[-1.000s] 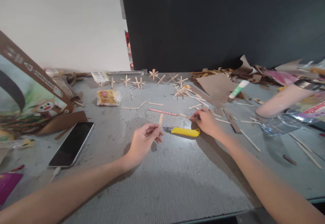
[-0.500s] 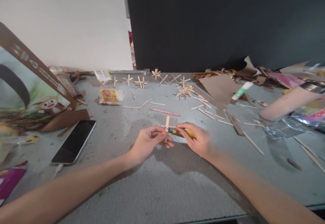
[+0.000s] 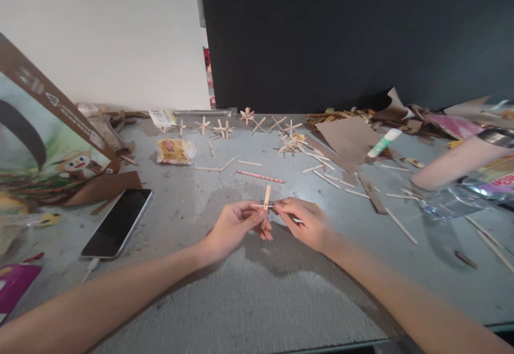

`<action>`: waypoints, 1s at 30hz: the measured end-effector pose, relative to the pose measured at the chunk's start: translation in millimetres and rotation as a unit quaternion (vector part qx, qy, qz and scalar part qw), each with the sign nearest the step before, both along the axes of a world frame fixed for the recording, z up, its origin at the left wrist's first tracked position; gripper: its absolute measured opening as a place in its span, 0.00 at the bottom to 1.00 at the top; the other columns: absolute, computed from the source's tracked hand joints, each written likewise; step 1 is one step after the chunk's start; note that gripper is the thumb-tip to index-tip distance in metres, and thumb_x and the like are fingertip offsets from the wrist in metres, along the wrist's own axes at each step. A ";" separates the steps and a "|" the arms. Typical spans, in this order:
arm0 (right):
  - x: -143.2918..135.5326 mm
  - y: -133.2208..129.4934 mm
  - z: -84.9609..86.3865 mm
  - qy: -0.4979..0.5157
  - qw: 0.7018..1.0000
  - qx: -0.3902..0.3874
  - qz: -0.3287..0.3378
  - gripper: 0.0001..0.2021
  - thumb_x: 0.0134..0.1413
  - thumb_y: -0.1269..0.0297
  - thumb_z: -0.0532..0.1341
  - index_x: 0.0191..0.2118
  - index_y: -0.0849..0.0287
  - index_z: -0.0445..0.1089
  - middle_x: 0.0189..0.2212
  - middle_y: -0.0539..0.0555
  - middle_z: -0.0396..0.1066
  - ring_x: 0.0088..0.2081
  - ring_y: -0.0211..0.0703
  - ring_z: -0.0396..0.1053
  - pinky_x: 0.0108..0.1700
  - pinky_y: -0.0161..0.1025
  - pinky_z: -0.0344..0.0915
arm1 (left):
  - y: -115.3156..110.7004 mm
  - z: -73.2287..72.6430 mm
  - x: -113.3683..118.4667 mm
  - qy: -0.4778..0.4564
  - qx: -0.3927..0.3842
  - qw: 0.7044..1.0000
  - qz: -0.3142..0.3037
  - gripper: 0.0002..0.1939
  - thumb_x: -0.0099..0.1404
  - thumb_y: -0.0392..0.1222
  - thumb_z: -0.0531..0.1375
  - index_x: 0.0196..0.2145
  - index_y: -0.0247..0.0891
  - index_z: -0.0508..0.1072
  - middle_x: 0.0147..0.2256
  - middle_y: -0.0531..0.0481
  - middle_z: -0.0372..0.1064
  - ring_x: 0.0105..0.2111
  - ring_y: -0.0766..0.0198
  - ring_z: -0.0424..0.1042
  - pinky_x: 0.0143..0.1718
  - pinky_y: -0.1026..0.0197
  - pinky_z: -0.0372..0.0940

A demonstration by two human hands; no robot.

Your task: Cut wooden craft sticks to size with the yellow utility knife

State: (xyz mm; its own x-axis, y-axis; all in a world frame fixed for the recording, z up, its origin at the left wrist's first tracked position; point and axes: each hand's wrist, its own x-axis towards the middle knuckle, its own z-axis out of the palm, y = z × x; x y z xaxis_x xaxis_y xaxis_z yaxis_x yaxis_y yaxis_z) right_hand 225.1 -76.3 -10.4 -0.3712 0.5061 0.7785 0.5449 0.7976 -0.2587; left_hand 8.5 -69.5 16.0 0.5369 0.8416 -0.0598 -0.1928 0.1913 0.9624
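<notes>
My left hand (image 3: 236, 226) pinches a small cross of wooden craft sticks (image 3: 267, 196) between thumb and fingers, in the middle of the table. One stick stands nearly upright and a thinner-looking one runs sideways across it. My right hand (image 3: 303, 220) is closed, its thumb and fingertips at the right end of the sideways stick. A bit of something yellow (image 3: 317, 204) shows behind that hand; most of it is hidden. Beyond the hands lies a pink patterned pencil (image 3: 261, 176).
Crossed stick pieces (image 3: 220, 129) stand along the back. Loose sticks (image 3: 326, 179), cardboard (image 3: 347, 138) and a glue stick (image 3: 384, 143) lie to the right, near a pink tumbler (image 3: 450, 161). To the left are a phone (image 3: 117, 223), a snack packet (image 3: 175, 151) and a printed bag (image 3: 52, 145).
My right hand has shifted left, its fingertips now at the sideways stick. The yellow and dark object that showed by its fingers is mostly hidden now. The stick cross has tilted slightly.
</notes>
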 end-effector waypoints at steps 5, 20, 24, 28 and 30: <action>1.2 0.7 -2.1 -0.025 1.000 -0.006 0.000 0.08 0.71 0.71 0.57 0.43 0.52 0.73 0.36 0.54 0.81 0.36 0.44 0.79 0.40 0.42 0.76 | 0.7 -1.0 -0.5 0.008 0.015 1.000 -0.003 0.22 0.61 0.59 0.71 0.37 0.35 0.79 0.28 0.48 0.77 0.26 0.63 0.77 0.32 0.59 0.73; 0.3 2.5 -6.6 0.020 0.998 -0.019 0.048 0.14 0.70 0.77 0.56 0.54 0.54 0.68 0.47 0.58 0.81 0.48 0.45 0.80 0.47 0.43 0.79 | -2.0 0.0 -1.5 0.001 0.018 1.000 -0.008 0.21 0.63 0.57 0.70 0.39 0.34 0.76 0.29 0.48 0.77 0.26 0.63 0.77 0.33 0.58 0.73; 2.4 4.6 -11.1 -0.003 0.997 -0.019 0.077 0.18 0.70 0.78 0.52 0.58 0.53 0.64 0.50 0.61 0.77 0.53 0.46 0.77 0.48 0.46 0.78 | -3.6 0.3 -1.6 -0.013 0.024 0.999 -0.019 0.21 0.63 0.57 0.70 0.37 0.34 0.75 0.29 0.48 0.77 0.26 0.64 0.78 0.33 0.59 0.73; -1.3 3.4 -5.9 -0.014 0.996 -0.034 0.078 0.17 0.72 0.76 0.52 0.59 0.51 0.63 0.47 0.59 0.76 0.49 0.47 0.76 0.46 0.48 0.78 | -4.0 0.0 -0.5 -0.029 0.041 0.999 -0.008 0.21 0.64 0.57 0.70 0.39 0.33 0.75 0.29 0.50 0.76 0.27 0.65 0.77 0.33 0.59 0.73; -3.9 1.7 -1.0 -0.013 0.997 -0.039 0.062 0.18 0.72 0.75 0.53 0.61 0.50 0.63 0.44 0.57 0.76 0.47 0.48 0.76 0.44 0.48 0.78 | -4.1 -0.7 0.0 -0.033 0.049 0.998 -0.003 0.21 0.64 0.57 0.70 0.40 0.34 0.75 0.28 0.50 0.76 0.27 0.64 0.77 0.33 0.59 0.73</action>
